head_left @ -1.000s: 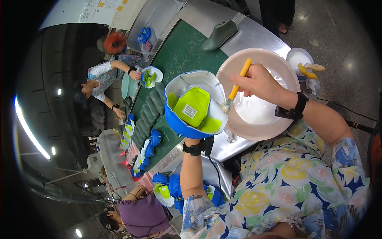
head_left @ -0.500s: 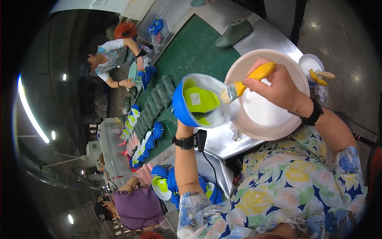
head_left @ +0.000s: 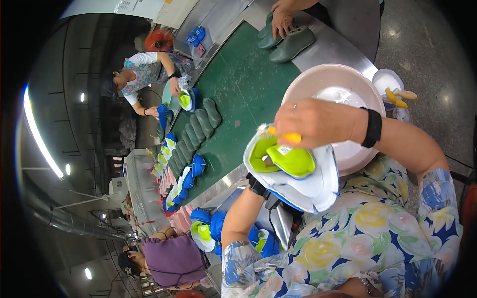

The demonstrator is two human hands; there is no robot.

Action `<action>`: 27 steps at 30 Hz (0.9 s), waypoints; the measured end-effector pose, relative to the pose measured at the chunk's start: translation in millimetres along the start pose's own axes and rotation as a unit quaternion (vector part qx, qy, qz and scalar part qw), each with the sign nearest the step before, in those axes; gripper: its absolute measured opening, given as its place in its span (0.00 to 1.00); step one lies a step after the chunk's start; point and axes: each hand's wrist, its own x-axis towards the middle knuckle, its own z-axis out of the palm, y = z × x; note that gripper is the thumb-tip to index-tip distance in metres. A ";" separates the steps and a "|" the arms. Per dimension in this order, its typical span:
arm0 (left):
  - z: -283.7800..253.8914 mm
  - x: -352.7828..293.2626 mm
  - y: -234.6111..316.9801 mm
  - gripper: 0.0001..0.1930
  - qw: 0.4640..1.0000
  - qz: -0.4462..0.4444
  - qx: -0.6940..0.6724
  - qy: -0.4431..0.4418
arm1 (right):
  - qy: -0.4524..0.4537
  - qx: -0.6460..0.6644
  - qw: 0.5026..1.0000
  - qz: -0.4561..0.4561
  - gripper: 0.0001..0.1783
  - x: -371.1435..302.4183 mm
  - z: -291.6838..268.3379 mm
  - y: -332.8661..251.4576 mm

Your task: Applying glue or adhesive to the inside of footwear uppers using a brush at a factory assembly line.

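Observation:
A blue shoe upper (head_left: pixel 313 185) with a white inside edge and lime-green lining is tilted in front of my chest. My left hand (head_left: pixel 269 161) supports it from beneath; only a bit of finger shows through the opening. My right hand (head_left: pixel 314 123) is closed on a paintbrush (head_left: pixel 289 137) with a yellow handle. The whitish bristles meet the upper's rim at its far left end, though my fingers cover much of the brush. Behind my right hand stands a pale pink basin (head_left: pixel 304 82) holding white liquid.
Green shoe lasts (head_left: pixel 202 121) and blue uppers (head_left: pixel 188 177) line the green belt (head_left: pixel 238 74). At the top, another person's hand (head_left: pixel 282 22) touches lasts. A white tub (head_left: pixel 387 79) with yellow-handled brushes stands right. More uppers (head_left: pixel 217 226) lie at left; two people work beyond.
The upper has come nearer my body and tipped, showing its inside edge. My right hand moved left and down with the brush, from over the basin. Another person's hand appeared by the lasts.

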 end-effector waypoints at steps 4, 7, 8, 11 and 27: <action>14.8 -8.8 8.8 0.61 0.999 0.039 0.034 -0.005 | -0.038 0.016 0.980 0.196 0.10 -12.2 -13.6 13.5; 24.8 -16.1 19.5 0.59 0.992 0.111 0.064 -0.013 | -0.041 0.012 0.960 0.276 0.13 -19.9 -24.1 11.6; 24.6 -16.7 21.6 0.54 0.984 0.149 0.096 -0.033 | -0.080 0.029 0.940 0.332 0.13 -20.3 -30.2 9.5; 9.4 -16.3 28.0 0.38 0.975 0.198 0.105 -0.018 | -0.146 0.038 0.904 0.401 0.13 -28.9 -39.1 6.5; -209.9 -89.0 61.6 0.12 0.868 0.230 0.173 0.406 | -0.027 0.068 0.884 0.462 0.05 -2.6 3.6 10.4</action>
